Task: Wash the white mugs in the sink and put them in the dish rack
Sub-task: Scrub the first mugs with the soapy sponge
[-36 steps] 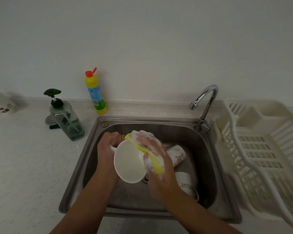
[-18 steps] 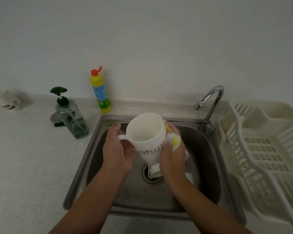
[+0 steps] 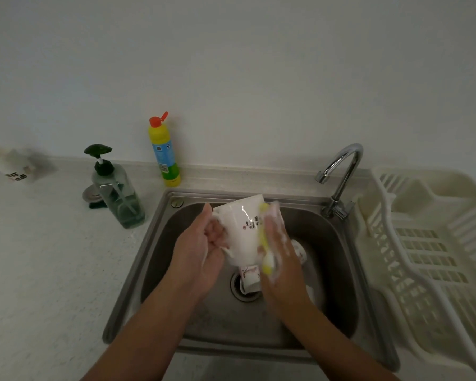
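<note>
- One mug (image 3: 243, 232) is held above the sink (image 3: 160, 251), tilted with its mouth toward the far wall. It is being scrubbed and looks soaped but unrinsed.
- On the mug's left, the left hand (image 3: 201, 251) has its fingers curled round the handle.
- On its right, the foamy right hand (image 3: 280, 259) holds a yellow sponge (image 3: 265, 243) against the mug's side. Blur hides how tightly its fingers wrap it.
- Two more wait on the sink floor: a second mug (image 3: 249, 277) by the drain (image 3: 238, 294) and a third mug (image 3: 299, 251) half hidden behind the right hand. A pale shape nearer may be another.
- No mug shows in the dish rack (image 3: 423, 243) on the right, and no water is seen at the tap (image 3: 341, 171).
- Judged so, the task is early. Rinsing and racking this mug remain, then everything for the rest.
</note>
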`<state>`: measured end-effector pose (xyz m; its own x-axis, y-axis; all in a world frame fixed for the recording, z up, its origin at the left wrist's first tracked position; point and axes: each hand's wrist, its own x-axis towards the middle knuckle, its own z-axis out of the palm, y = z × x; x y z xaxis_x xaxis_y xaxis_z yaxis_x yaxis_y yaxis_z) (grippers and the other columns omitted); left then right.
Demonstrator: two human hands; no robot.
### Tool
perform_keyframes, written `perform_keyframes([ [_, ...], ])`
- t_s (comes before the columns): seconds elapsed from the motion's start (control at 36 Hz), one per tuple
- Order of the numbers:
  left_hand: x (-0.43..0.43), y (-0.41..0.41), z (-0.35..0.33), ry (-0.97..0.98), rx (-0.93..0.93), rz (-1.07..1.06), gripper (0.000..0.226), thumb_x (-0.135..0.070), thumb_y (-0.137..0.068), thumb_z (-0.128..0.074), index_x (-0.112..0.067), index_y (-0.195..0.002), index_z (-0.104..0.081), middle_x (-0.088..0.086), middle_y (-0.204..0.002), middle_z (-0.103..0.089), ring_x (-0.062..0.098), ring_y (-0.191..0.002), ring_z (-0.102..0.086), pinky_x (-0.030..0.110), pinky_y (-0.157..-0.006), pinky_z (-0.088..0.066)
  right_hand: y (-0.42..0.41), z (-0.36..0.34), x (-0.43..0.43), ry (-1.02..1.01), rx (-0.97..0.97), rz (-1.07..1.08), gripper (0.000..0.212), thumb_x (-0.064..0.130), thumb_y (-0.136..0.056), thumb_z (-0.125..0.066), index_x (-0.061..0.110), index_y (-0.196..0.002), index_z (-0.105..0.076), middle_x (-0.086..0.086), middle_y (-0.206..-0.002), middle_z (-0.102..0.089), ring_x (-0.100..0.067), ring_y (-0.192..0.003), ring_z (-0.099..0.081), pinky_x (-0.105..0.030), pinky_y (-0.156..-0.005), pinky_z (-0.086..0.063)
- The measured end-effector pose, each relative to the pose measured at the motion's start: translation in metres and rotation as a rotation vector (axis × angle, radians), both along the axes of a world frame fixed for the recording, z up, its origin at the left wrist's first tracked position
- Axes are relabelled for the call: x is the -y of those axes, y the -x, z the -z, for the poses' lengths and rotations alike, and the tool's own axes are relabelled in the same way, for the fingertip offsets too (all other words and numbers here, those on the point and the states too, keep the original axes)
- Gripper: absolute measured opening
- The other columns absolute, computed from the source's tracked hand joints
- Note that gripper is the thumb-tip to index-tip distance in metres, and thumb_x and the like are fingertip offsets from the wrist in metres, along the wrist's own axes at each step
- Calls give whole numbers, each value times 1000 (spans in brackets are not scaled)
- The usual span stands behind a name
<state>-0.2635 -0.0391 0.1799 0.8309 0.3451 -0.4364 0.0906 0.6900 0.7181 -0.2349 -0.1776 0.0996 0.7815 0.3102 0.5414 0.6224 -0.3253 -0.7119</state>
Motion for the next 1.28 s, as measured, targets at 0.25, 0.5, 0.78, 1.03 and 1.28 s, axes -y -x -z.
perform_keyframes([
  [0.25, 3, 1, -4, 36, 32, 78, 43, -27, -107, -39, -9, -72, -56, 3, -56, -59, 12, -50, -60, 23, -48, -52, -2, -21, -2, 305, 200, -126, 56, 16, -91, -44, 12, -147, -40, -1, -157, -30, -14, -149, -17, -29, -122, -10],
  [0.5, 7, 5, 1, 23, 47, 92, 52, -25, -105, -42, -10, -57, -51, 0, -47, -49, 9, -40, -50, 20, -40, -45, -7, -18, 14, 200, 60, -91, 45, 31, -103, -37, 12, -143, -47, 2, -157, -32, -20, -150, -16, -30, -118, -25],
  [0.78, -10, 5, 5, 24, -3, 2, 46, -29, -105, -42, -12, -62, -42, 1, -55, -34, 11, -52, -32, 24, -55, -35, -4, -2, 37, 322, 170, -181, 50, 11, -93, -48, 12, -142, -44, 6, -159, -25, -14, -149, -17, -26, -119, -18],
  [1.03, -7, 2, -1, 117, 62, 58, 55, -28, -105, -39, -8, -55, -50, 0, -50, -43, 10, -40, -43, 22, -43, -41, -4, -11, 23, 354, 349, -210, 51, -1, -87, -61, 11, -136, -53, 4, -156, -31, -16, -149, -17, -42, -117, -27],
  [1.28, -1, 10, 10, 158, 2, 117, 47, -28, -105, -43, -11, -61, -45, 1, -55, -34, 10, -48, -32, 23, -50, -34, -10, -34, 18, 239, 12, -168, 61, 35, -101, -43, 20, -155, -19, 11, -163, -2, -4, -149, 2, -16, -119, -6],
])
